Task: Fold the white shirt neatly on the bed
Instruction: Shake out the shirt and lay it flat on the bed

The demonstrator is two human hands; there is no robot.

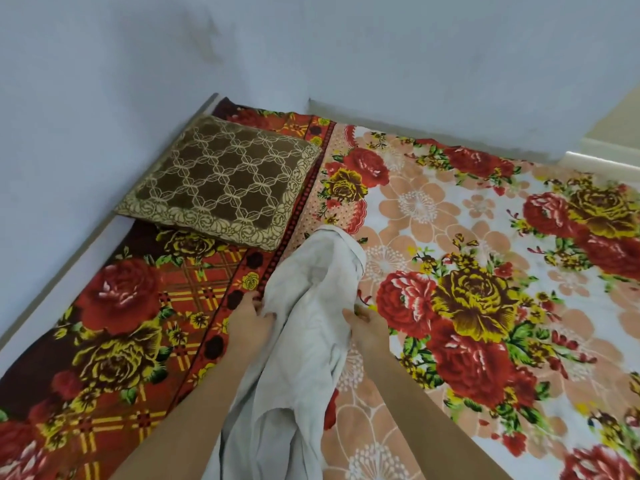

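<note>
The left hand [250, 315] and right hand [363, 322] each pinch a side edge of the crumpled white cotton shirt [311, 306], fingers curled into the cloth. It trails in a bunched strip from between the forearms onto the bed's red-rose floral blanket [467, 271], near a brown lattice-patterned cushion [221, 183]. This looks like the spreading step; next it needs pulling wide and flat.
</note>
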